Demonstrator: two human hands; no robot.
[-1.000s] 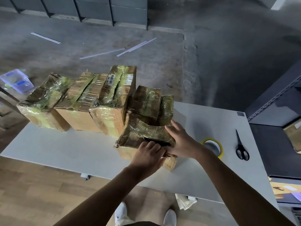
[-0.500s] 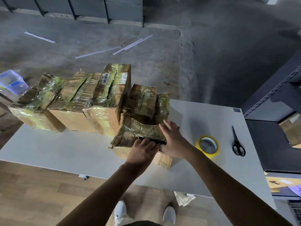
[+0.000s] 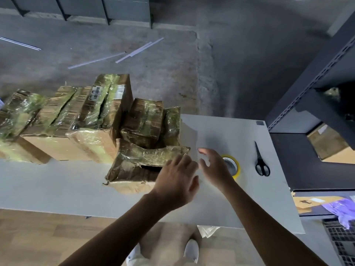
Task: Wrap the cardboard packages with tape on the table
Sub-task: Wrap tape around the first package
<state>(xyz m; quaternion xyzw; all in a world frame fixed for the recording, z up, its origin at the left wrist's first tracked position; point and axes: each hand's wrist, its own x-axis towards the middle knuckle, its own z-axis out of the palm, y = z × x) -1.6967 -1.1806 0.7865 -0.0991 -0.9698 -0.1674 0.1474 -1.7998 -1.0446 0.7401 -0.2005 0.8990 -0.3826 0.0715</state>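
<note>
Your left hand (image 3: pixel 176 181) hovered over the right end of the nearest package (image 3: pixel 134 166), its fingers relaxed and nearly straight, gripping nothing; their tips lay at the package's right corner, though whether they touched it could not be told. Your right hand (image 3: pixel 215 167) was just beside it, apart from the package, fingers spread and empty, held over the bare table (image 3: pixel 57 185) and covering the left part of the yellow tape roll (image 3: pixel 237 167). That roll lay flat on the table, between the nearest package and the black scissors (image 3: pixel 261 162), which lay closed with their handles toward you. The nearest package lay at the table's middle, crumpled, covered in shiny tape on top, with a dark gap in its near side and torn cardboard along its lower edge. Behind it, touching it, stood two smaller taped packages (image 3: pixel 144 120) side by side. To their left ran a row of three larger taped boxes (image 3: pixel 57 112) pressed against one another; the tallest box (image 3: pixel 109 100), next to the small ones, carried a barcode label on top. A dark metal shelf rack (image 3: pixel 317 83) stood at the table's right end. Thin pale strips (image 3: pixel 134 51) lay on the concrete floor beyond the table, and your white shoes (image 3: pixel 192 250) showed below its near edge.
</note>
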